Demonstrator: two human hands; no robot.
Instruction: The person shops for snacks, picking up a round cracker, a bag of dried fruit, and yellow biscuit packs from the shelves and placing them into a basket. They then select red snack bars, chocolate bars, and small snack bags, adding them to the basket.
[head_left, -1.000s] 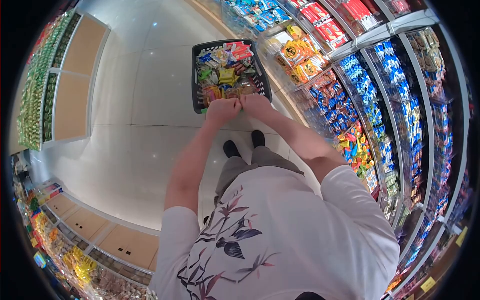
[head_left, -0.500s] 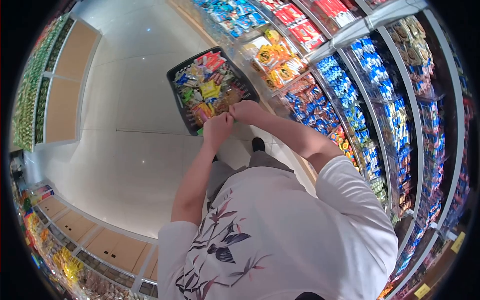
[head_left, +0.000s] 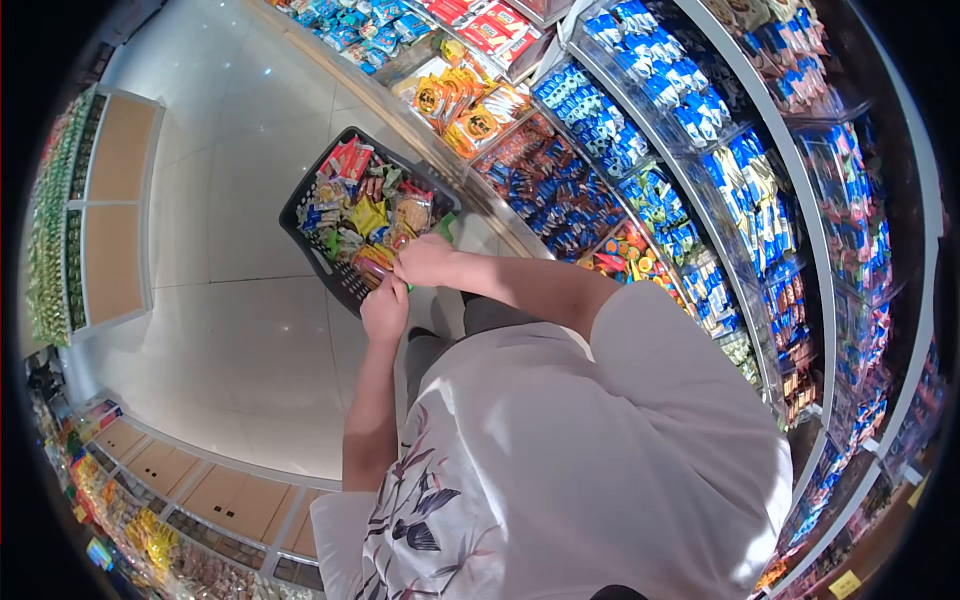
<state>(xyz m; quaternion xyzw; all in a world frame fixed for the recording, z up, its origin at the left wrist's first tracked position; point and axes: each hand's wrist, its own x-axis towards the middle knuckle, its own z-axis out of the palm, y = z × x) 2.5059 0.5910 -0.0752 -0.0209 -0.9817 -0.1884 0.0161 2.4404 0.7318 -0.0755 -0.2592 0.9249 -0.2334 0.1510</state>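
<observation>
Left hand [head_left: 385, 311] and right hand [head_left: 426, 262] meet at the near edge of a skewed shopping basket [head_left: 322, 259] of wrapped snacks [head_left: 368, 216], grip unclear.

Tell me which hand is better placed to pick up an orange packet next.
Right hand, probably: it is nearer the orange packets. The left hand, also at the shopping basket, sits farther away.

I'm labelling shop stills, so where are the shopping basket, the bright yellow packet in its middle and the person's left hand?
Shopping basket [head_left: 290, 214]: head view, on the rim's left corner.
Bright yellow packet [head_left: 368, 217]: head view, middle of its wrapper.
Left hand [head_left: 384, 312]: head view, back of the hand.
</observation>
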